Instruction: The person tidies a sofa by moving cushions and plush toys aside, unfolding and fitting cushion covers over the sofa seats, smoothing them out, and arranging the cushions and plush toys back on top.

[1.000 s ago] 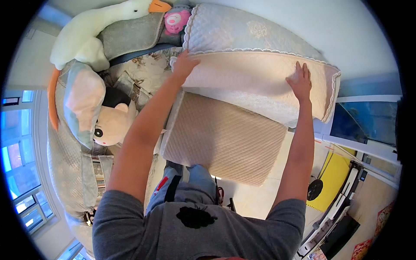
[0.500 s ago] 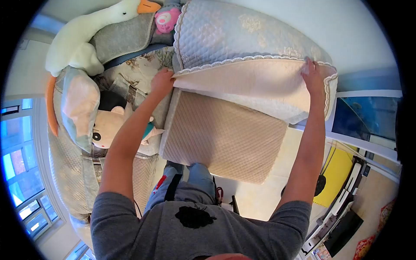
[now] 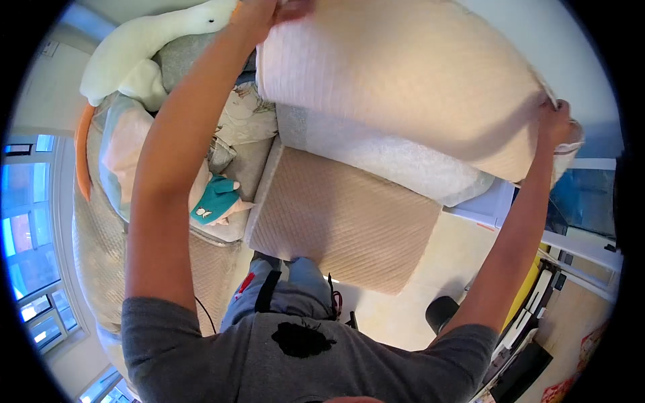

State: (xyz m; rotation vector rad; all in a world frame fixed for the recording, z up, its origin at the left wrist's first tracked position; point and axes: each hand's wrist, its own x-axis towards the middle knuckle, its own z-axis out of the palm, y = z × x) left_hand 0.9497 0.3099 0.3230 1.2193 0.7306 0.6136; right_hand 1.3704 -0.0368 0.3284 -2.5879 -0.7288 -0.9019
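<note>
A quilted cover (image 3: 396, 74) with a pale peach underside is raised in front of me, its scalloped trim showing at the right. My left hand (image 3: 279, 12), a little smeared by motion, is closed at its upper left edge near the top of the view. On the right, my right hand (image 3: 555, 124) has its fingers wrapped round the other edge, where the cloth bunches. Below the lifted cloth shows a whitish sofa seat (image 3: 376, 151). Closer to me stands a beige quilted footrest block (image 3: 342, 211), touched by neither hand.
A white plush goose (image 3: 144, 50) lies along the sofa back at the left. A plush doll in a teal shirt (image 3: 218, 199) lies partly hidden behind my left forearm. A black round object (image 3: 441, 312) is on the floor (image 3: 463, 242) at the right, beside a white-edged cabinet (image 3: 531, 302).
Both hands have moved up and away from me, the right one also outward. The cover has risen with them, so its underside faces me and more of the whitish seat shows.
</note>
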